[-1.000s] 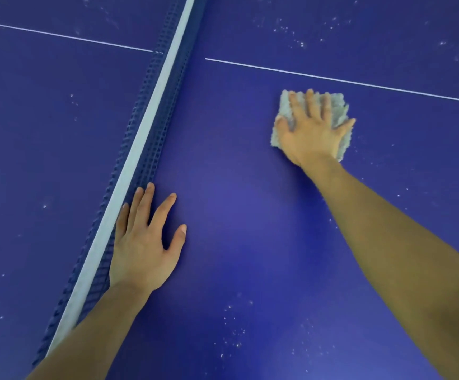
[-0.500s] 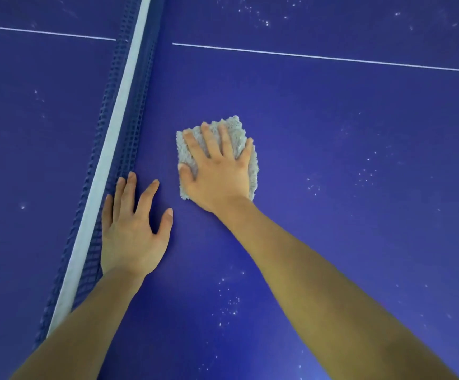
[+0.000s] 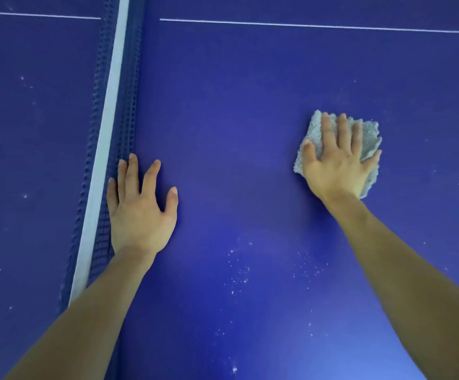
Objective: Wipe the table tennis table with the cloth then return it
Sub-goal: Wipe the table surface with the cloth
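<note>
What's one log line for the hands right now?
step: wiping | right hand: flat on cloth | left hand: flat on table by net | specks remain

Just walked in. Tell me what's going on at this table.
A person is wiping a blue table tennis table. The right hand presses a pale grey cloth flat on the surface with fingers spread, well to the right of the net. The left hand rests flat on the table right beside the net. White specks dot the surface nearer the person, so the wiping isn't finished and the cloth isn't returned yet.
</note>
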